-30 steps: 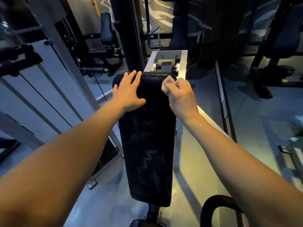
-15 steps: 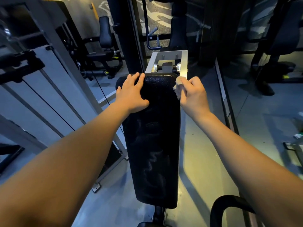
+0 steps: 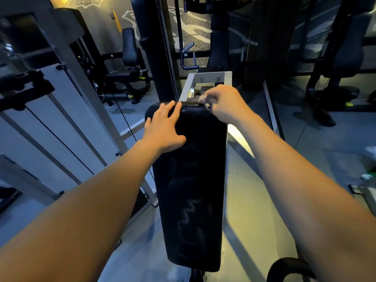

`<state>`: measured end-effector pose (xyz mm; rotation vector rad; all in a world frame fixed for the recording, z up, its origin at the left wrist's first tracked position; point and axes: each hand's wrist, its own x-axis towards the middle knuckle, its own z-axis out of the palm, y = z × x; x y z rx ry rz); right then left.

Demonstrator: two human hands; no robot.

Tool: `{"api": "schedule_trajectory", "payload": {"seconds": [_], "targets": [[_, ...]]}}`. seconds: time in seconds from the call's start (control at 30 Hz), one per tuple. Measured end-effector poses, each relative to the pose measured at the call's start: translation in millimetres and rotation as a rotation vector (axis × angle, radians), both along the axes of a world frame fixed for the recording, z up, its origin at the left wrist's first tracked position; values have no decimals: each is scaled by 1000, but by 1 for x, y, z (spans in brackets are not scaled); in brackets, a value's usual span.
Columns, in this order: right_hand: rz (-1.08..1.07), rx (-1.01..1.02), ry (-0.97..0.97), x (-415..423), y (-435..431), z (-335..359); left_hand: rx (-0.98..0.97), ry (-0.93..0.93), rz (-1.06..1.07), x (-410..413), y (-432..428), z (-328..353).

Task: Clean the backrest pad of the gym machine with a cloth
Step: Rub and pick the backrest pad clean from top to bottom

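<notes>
The long black backrest pad (image 3: 193,190) runs up the middle of the view, with faint wipe streaks on its lower half. My left hand (image 3: 164,129) lies flat on the pad's upper left corner, fingers straight and reaching the top edge. My right hand (image 3: 223,102) is at the pad's top right corner, fingers curled round a small pale cloth (image 3: 206,103). Only a scrap of the cloth shows below the fingers, touching the top edge of the pad.
A grey metal bracket (image 3: 207,78) with a bolt sits just behind the pad's top. A black upright post (image 3: 154,58) stands at the back left. A white frame with cables (image 3: 67,123) is on the left, other gym machines (image 3: 130,74) behind, and a curved black handle (image 3: 289,267) at the bottom right.
My right hand with the cloth went from the pad's top face out to its right edge, then up onto the top right corner. The left hand kept its place.
</notes>
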<state>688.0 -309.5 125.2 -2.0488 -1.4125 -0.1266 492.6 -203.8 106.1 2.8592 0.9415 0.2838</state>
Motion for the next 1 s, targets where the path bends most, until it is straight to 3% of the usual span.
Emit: {"api": "schedule_trajectory", "payload": {"seconds": [0.1,0.3,0.47,0.7,0.87,1.0], "targets": [[-57,-65,-8,-11,15,8,-23,-5,-7,2,0,0],[96,-231,-37,-14,24,29,-5,25,-2,2,1,3],[-67,-195,8,5,1,19,-4,16,10,4,0,-1],[67,-198,-82,-32,16,28,29,37,30,4,-2,0],[-104,-73,161,9,-20,12,19,31,28,5,-3,0],[-44,89,305,4,-23,-2,32,21,39,6,-5,-2]]}}
